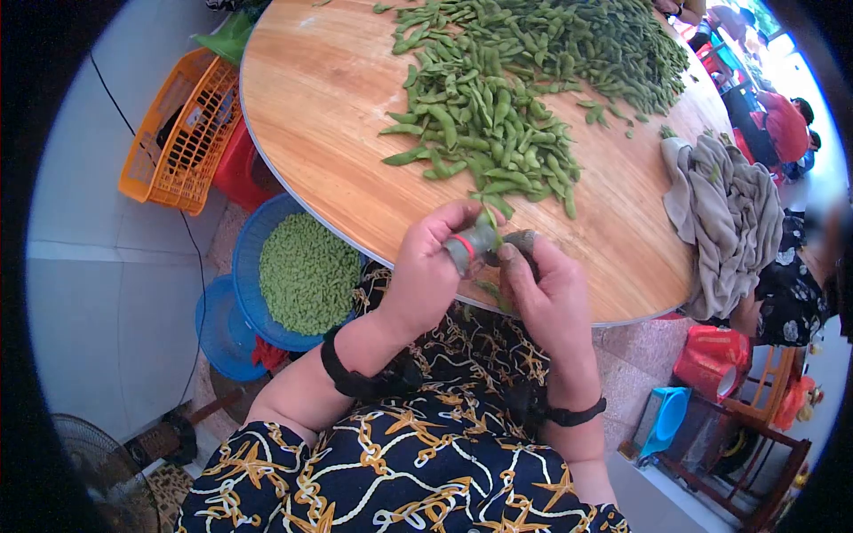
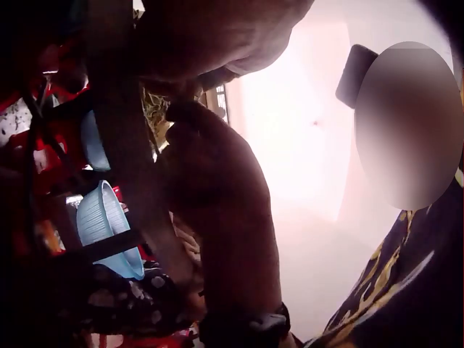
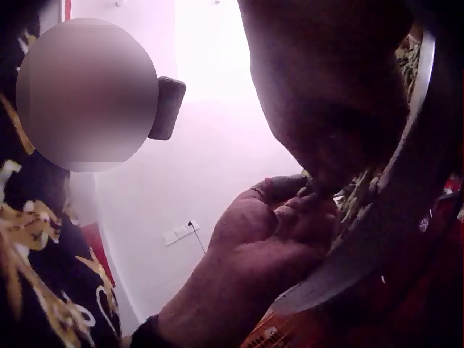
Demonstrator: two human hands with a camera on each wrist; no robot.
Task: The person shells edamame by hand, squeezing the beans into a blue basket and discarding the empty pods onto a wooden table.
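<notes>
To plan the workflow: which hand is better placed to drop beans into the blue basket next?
Probably the left hand: the blue basket sits on its side, below the table edge, while the right hand is farther away. Both hold the pod.

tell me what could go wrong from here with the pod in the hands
1. The left hand and right hand pinch the pod at the table edge, off to the side of the blue basket. A dropped piece may miss it.
2. The pile reaches close to the hands, so a nudge might push pods off.
3. The cloth hangs over the edge and could slide down.
</notes>
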